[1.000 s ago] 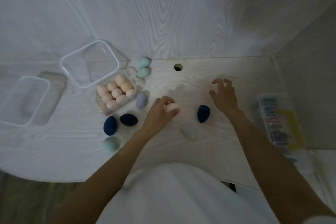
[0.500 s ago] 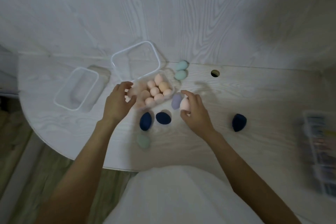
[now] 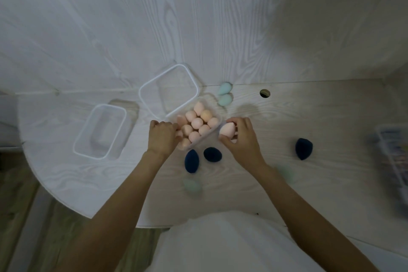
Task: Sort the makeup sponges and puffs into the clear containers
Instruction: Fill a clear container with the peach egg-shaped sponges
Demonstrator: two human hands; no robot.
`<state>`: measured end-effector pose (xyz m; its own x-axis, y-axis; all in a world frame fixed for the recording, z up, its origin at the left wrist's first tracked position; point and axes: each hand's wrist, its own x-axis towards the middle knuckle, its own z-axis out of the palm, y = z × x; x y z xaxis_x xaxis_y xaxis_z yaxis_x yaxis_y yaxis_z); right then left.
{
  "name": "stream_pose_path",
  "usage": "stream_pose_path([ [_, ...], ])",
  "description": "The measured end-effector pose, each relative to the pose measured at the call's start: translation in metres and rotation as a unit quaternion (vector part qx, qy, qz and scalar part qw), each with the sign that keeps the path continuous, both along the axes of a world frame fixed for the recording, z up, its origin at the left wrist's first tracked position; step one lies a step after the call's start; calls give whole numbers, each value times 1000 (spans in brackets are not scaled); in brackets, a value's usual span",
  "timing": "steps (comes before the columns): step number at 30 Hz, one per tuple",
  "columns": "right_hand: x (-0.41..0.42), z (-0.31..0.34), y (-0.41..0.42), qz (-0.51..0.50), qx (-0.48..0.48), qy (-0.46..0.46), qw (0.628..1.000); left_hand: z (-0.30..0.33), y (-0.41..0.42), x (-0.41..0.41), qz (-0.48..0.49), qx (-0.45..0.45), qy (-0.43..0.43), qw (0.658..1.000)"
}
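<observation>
A clear container point(image 3: 217, 115) filled with several peach sponges sits mid-table, its open lid point(image 3: 168, 89) tilted up behind it. My left hand point(image 3: 162, 137) grips the container's left end. My right hand point(image 3: 239, 137) pinches one peach sponge point(image 3: 227, 128) just beside the container's right edge. Two navy sponges point(image 3: 191, 161) point(image 3: 212, 154) lie just below the container, a third navy sponge point(image 3: 303, 148) farther right. Two mint sponges point(image 3: 224, 94) rest by the wall; another mint sponge point(image 3: 191, 185) lies near the table's front edge.
An empty clear container point(image 3: 77, 147) stands on the left of the table. A blurred organiser tray point(image 3: 393, 152) sits at the right edge. A cable hole point(image 3: 264, 93) is in the tabletop near the wall. The table's curved front edge drops to the floor at left.
The peach sponge went from my left hand to my right, which has carried it up to the container's right edge. My left hand moved to the container's left end and took hold of it.
</observation>
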<state>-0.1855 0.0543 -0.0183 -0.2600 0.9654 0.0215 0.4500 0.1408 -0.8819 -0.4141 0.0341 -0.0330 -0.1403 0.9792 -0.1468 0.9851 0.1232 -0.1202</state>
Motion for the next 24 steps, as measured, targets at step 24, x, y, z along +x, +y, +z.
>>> stream_pose_path([
  [24, -56, -4, 44, 60, 26, -42, 997, -9, -22, 7, 7, 70, -43, 997],
])
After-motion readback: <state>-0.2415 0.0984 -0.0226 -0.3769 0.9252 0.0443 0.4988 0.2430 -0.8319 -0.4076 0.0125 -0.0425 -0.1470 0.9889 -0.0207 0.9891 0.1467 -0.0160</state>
